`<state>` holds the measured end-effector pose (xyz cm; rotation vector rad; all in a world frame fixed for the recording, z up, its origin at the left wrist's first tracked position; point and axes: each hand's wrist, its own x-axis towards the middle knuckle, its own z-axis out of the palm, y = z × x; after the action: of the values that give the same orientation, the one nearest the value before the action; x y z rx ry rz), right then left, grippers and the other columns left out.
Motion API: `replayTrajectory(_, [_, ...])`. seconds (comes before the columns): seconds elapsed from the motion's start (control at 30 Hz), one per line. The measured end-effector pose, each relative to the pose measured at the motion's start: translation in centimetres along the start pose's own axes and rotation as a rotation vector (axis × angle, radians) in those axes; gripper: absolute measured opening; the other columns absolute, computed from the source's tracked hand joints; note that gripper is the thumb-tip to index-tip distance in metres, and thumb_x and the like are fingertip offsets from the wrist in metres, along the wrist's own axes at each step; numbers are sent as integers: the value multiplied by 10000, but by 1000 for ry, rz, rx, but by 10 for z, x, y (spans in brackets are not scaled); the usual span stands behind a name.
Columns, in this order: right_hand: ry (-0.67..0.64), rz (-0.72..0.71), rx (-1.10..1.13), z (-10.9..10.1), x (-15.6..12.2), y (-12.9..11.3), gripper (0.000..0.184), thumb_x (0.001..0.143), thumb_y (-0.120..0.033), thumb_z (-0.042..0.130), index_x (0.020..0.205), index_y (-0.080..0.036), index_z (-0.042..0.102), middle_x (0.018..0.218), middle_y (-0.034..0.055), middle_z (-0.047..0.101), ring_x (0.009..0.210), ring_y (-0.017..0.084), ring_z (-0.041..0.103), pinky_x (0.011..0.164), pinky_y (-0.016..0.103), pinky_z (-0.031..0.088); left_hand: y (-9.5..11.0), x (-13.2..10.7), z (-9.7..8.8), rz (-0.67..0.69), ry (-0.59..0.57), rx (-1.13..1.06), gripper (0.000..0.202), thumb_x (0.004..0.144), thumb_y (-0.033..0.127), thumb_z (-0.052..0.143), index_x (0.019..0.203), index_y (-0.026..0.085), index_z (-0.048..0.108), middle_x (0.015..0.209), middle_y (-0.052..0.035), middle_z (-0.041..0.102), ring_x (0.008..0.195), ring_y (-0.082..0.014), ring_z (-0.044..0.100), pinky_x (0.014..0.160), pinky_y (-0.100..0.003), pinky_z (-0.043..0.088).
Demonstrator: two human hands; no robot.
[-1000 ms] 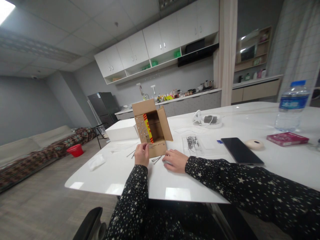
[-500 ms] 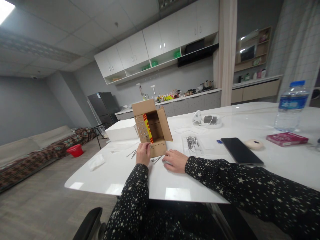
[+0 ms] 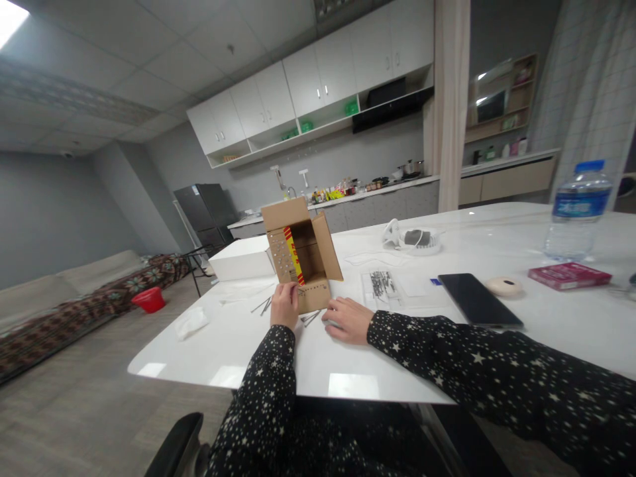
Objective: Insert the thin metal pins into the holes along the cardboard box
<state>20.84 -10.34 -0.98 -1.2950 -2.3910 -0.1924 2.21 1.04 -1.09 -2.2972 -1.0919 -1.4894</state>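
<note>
A brown cardboard box (image 3: 312, 252) stands with its open side facing me and its flaps spread. Its left flap carries small shiny studs and a red-and-yellow strip, and a row of dark dots runs along its lower flap. My left hand (image 3: 285, 305) is at the lower flap's left edge, fingertips pinched around a thin metal piece too small to identify. My right hand (image 3: 348, 319) rests on the table just right of the box, fingers loosely bent and holding nothing visible. Between the hands lie thin metal rods (image 3: 311, 318); others lie left of my left hand.
On the white table (image 3: 238, 358) are a clear case of small dark pieces (image 3: 383, 285), a black phone (image 3: 479, 300), a beige round object (image 3: 504, 287), a magenta box (image 3: 570, 275) and a water bottle (image 3: 579, 212). A white fan-like device (image 3: 415, 238) and white box (image 3: 243, 257) stand behind.
</note>
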Motion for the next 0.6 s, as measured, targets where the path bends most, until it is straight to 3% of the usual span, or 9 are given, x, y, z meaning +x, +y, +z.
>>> replayTrajectory(0.33, [-2, 1, 0, -1, 0, 0, 212, 859, -288, 523, 988, -174, 646, 936, 73, 570, 868, 190, 498, 751, 311, 348, 1, -1, -1, -31, -18, 13, 170, 892, 232, 454, 926, 192, 615, 842, -50, 584, 777, -177, 588, 761, -321, 497])
replayTrajectory(0.6, [3, -2, -2, 0, 0, 0, 218, 856, -294, 529, 993, -174, 649, 936, 72, 572, 861, 188, 496, 745, 309, 347, 1, -1, 2, 29, -28, -14, 210, 905, 265, 455, 948, 172, 638, 844, -58, 603, 769, -172, 597, 774, -324, 504])
